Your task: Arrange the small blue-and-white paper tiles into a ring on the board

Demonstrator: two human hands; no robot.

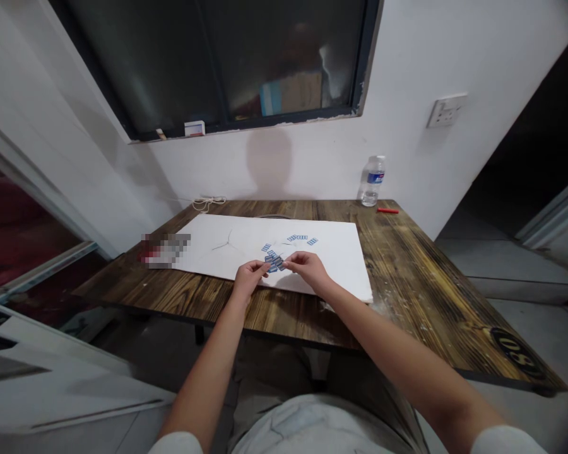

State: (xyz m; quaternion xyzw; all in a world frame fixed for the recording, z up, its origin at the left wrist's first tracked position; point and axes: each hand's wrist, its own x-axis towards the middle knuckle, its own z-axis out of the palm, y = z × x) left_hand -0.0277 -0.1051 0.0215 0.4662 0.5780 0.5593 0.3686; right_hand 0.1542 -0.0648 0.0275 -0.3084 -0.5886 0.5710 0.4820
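Observation:
A large white sheet (218, 246) lies on a dark wooden table (407, 271). Several small blue-and-white striped cards (273, 258) sit in a loose pile near the sheet's front edge, with a few more cards (303, 238) spread behind them. My left hand (248, 276) is pinched at the left side of the pile, fingers closed on a card. My right hand (307, 266) reaches in from the right with fingertips pinched at the pile's right side. Thin pencil-like lines (227, 243) mark the sheet's middle.
A clear plastic water bottle (372, 181) stands at the table's back right by the wall, with a red pen (387, 210) beside it. A coiled white cord (209, 202) lies at the back left. A wall socket (446, 110) and a dark window (218, 57) are above.

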